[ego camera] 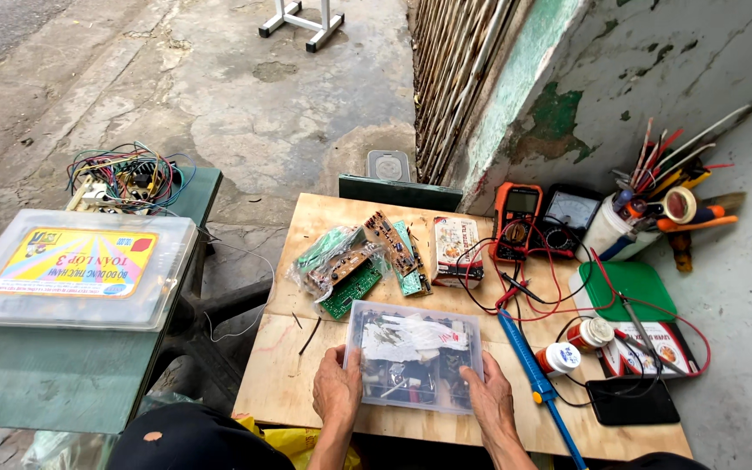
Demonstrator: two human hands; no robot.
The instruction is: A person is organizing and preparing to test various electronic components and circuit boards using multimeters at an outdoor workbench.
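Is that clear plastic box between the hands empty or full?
Full: through the clear box, held by the left hand and right hand, small parts and white packets show.

Two clear plastic boxes [413, 355] [76, 268], two meters [517, 222] [570, 218], two small jars [591, 334] [560, 358].

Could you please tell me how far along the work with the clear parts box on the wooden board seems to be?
Set out already: circuit boards, an orange multimeter with its leads, and a blue soldering tool lie on the wooden board. In hand: the left hand and right hand hold the clear parts box by its sides. Its lid looks closed, contents still inside.
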